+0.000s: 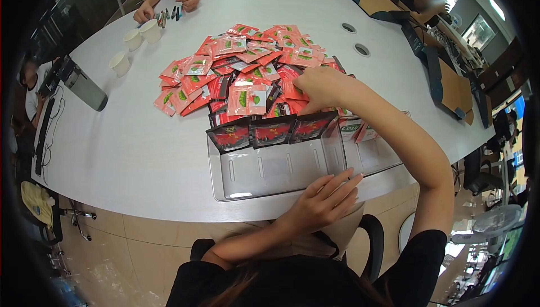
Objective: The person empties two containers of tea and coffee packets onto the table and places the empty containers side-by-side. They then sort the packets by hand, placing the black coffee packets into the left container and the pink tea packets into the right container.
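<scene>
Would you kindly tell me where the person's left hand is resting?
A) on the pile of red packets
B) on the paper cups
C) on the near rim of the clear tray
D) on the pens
C: the left hand lies flat, fingers spread, on the near rim of the clear tray, while the right hand is the one at the pile of red packets.

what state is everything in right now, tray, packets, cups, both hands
clear plastic tray: mostly bare, packets along its far wall
dark red packets: standing upright, side by side in the tray
red and green sachets: loose heap on the white table
white paper cups: three, upright
left hand: open, flat on the tray's near rim
right hand: fingers curled on the heap, grip hidden
</scene>
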`<state>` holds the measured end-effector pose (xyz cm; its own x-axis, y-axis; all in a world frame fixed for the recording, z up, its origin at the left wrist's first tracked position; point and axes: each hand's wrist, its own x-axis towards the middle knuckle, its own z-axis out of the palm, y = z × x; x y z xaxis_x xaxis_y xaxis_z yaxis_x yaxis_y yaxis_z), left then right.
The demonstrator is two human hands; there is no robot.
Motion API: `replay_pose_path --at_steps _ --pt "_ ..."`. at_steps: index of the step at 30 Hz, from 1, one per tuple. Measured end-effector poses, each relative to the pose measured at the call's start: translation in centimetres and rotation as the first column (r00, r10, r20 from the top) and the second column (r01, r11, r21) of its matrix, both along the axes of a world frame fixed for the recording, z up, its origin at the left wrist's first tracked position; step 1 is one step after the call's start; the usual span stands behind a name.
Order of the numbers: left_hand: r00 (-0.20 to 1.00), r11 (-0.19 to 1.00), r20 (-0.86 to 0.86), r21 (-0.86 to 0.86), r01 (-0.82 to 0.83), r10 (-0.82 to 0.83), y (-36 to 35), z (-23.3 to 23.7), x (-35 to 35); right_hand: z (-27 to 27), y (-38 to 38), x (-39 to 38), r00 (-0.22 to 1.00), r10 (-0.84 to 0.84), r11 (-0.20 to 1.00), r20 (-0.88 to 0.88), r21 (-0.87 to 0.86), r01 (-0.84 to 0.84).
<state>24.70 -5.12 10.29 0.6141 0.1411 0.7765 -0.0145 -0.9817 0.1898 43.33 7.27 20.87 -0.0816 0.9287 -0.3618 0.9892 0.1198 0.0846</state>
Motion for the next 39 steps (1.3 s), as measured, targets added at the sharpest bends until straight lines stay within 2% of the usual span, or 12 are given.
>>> replay_pose_path --at_steps 1,4,7,10,13,16,19,22,25,31,34,39 --pt "1.000 1.000 -0.004 0.000 0.001 -0.001 0.0 0.0 0.0 0.0 0.2 0.1 0.999 -0.031 0.999 -0.023 -0.039 0.030" --pt "1.000 1.000 -0.013 -0.003 0.007 -0.007 0.1 0.2 -0.2 -2.2 0.4 2.1 0.987 0.032 0.978 -0.160 0.209 0.003" --pt "1.000 1.000 -0.012 -0.006 0.015 -0.015 0.1 0.1 -0.1 -2.8 0.1 2.7 0.996 0.040 0.964 -0.075 0.264 -0.019" --pt "1.000 1.000 -0.004 -0.014 0.024 -0.024 0.1 0.1 -0.1 -2.4 0.3 2.8 0.989 0.002 0.944 -0.146 0.326 0.047" --pt "0.999 0.999 0.004 -0.022 0.034 -0.034 0.1 0.1 -0.2 -0.1 -0.3 2.7 0.898 -0.147 0.947 -0.415 0.203 0.248" --pt "0.999 0.999 0.017 -0.022 0.043 -0.043 0.1 0.1 -0.2 -0.7 -0.6 3.9 0.932 -0.050 0.918 -0.358 0.351 0.184" --pt "0.998 0.998 0.021 -0.023 0.052 -0.051 0.2 0.1 -0.2 -1.5 -1.2 3.5 0.997 -0.068 0.858 -0.024 0.508 0.071" --pt "0.998 0.998 0.025 -0.024 0.052 -0.052 0.1 0.1 -0.1 -2.0 -1.4 3.1 1.000 0.018 0.888 -0.013 0.460 -0.010" --pt "0.998 0.998 0.017 -0.024 0.053 -0.053 0.1 0.1 -0.2 -2.0 -1.6 2.3 0.996 0.018 0.956 -0.087 0.293 0.009" --pt "0.999 0.999 0.029 -0.017 0.047 -0.046 0.1 0.0 -0.1 -1.9 -0.9 2.6 0.998 0.014 0.986 -0.062 0.168 -0.003" --pt "0.998 0.999 0.024 -0.017 0.051 -0.051 0.1 0.0 -0.2 -2.2 -0.6 2.5 0.990 -0.019 0.982 -0.139 0.182 0.044" --pt "0.998 0.999 0.044 -0.024 0.046 -0.045 0.0 -0.1 0.0 -2.9 -0.3 1.7 0.998 -0.030 0.962 0.062 0.274 0.012"
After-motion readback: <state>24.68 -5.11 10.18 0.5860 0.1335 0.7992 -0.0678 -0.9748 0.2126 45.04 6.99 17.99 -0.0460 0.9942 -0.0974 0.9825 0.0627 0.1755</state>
